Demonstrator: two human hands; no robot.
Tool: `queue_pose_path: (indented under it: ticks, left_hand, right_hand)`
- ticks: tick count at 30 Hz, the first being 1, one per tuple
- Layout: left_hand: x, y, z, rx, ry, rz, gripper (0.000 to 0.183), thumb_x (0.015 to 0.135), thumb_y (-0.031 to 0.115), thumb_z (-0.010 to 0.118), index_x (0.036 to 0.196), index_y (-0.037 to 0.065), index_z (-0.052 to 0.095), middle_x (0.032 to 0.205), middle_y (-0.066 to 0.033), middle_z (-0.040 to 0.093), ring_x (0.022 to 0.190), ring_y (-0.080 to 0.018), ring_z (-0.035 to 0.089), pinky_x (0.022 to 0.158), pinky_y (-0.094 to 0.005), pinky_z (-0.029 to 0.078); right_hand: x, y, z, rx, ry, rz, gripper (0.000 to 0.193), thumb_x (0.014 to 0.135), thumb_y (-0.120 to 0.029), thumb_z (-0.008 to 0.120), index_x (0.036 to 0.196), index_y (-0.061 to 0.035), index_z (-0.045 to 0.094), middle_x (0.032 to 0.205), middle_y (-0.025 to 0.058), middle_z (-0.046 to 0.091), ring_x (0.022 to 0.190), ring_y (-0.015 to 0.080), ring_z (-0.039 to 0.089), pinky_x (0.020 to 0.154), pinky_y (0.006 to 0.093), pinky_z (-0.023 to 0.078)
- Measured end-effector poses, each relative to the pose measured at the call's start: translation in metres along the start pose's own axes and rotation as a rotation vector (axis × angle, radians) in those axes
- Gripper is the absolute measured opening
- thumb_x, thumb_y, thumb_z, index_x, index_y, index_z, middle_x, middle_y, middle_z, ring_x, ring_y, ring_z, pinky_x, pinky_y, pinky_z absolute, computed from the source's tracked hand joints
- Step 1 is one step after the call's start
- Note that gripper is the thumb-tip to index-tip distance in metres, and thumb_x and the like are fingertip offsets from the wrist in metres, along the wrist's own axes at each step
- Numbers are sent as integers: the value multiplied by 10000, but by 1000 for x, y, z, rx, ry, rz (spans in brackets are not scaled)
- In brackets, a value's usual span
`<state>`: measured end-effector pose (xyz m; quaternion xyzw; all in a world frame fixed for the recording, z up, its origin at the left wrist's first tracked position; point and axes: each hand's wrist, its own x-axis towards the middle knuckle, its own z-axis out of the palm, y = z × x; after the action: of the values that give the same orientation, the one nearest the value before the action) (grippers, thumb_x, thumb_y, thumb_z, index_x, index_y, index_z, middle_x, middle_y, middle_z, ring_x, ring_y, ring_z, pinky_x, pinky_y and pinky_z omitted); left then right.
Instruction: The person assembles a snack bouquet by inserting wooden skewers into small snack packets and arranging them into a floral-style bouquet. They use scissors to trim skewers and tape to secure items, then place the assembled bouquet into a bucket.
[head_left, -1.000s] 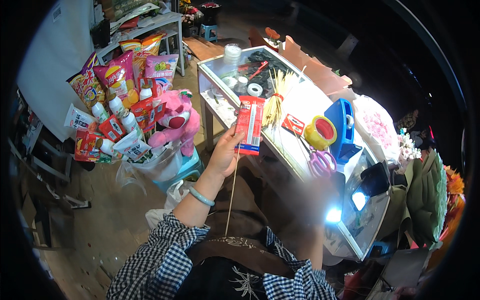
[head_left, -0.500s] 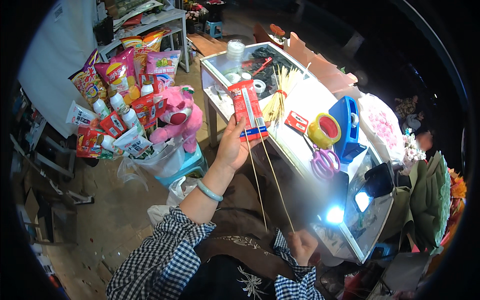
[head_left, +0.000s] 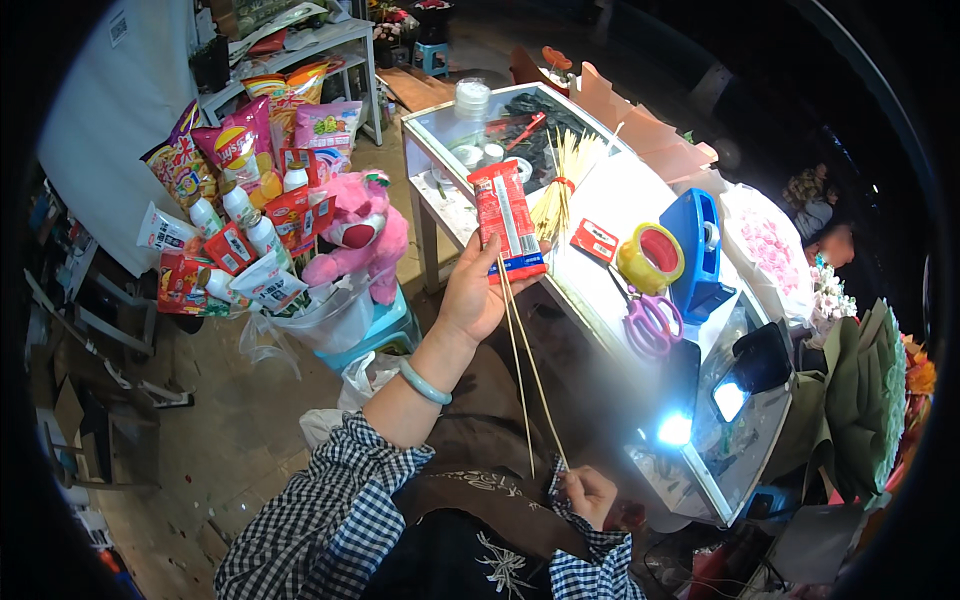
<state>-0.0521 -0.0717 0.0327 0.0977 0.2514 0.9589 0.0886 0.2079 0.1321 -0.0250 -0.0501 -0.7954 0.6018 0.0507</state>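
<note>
My left hand (head_left: pixel 474 296) grips a red snack packet (head_left: pixel 505 212) with a blue lower band, thumb on the face toward me. Two thin bamboo skewers (head_left: pixel 533 383) hang down from the packet's lower edge toward my lap. Low in the view, my right hand (head_left: pixel 588 495) is closed in a pinch on the bottom end of one skewer. The other skewer's lower end is free. How the skewers' upper ends meet the packet is partly hidden by the fingers. Beyond the packet stands a tied bundle of bamboo skewers (head_left: pixel 563 195) on the glass-topped table (head_left: pixel 610 325).
On the table are a red-and-white small box (head_left: pixel 594 241), yellow tape roll (head_left: pixel 650 255), blue tape dispenser (head_left: pixel 697 245), purple-handled scissors (head_left: pixel 654 325) and a lit lamp (head_left: pixel 675 428). At left, a tub (head_left: pixel 345 325) holds snack bags, bottles and a pink plush toy (head_left: pixel 362 235). Wrapped bouquets (head_left: pixel 765 250) line the right.
The skewers' upper ends have come together under the packet, where they stood apart before. My right hand has moved slightly left with its skewer; the packet has shifted a little right.
</note>
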Motion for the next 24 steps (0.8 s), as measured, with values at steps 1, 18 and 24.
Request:
queue_pose_path:
  ticks: [1, 18, 24]
  left_hand:
    - [0, -1, 2, -16, 3, 1, 384, 985, 245, 430, 1322, 72, 368, 1255, -143, 527, 1159, -362, 532, 915, -469, 504]
    - [-16, -39, 23, 299, -92, 58, 374, 975, 183, 456, 1310, 30, 393, 1197, -147, 571, 1074, -285, 602, 818, -373, 560]
    - [-18, -41, 38, 300, -72, 41, 383, 990, 206, 419, 1303, -12, 379, 1225, -191, 543, 1117, -306, 574, 829, -373, 559]
  right_hand:
    - [-1, 1, 3, 17, -12, 16, 168, 858, -72, 613, 765, 65, 644, 691, 88, 640, 604, 129, 590, 571, 239, 450]
    - [47, -24, 39, 167, -389, 32, 254, 971, -169, 454, 1162, -15, 520, 671, 42, 543, 614, 109, 520, 585, 257, 420]
    - [72, -42, 49, 280, -136, 7, 257, 983, -149, 434, 1182, -13, 524, 587, -18, 424, 546, 39, 412, 515, 204, 353]
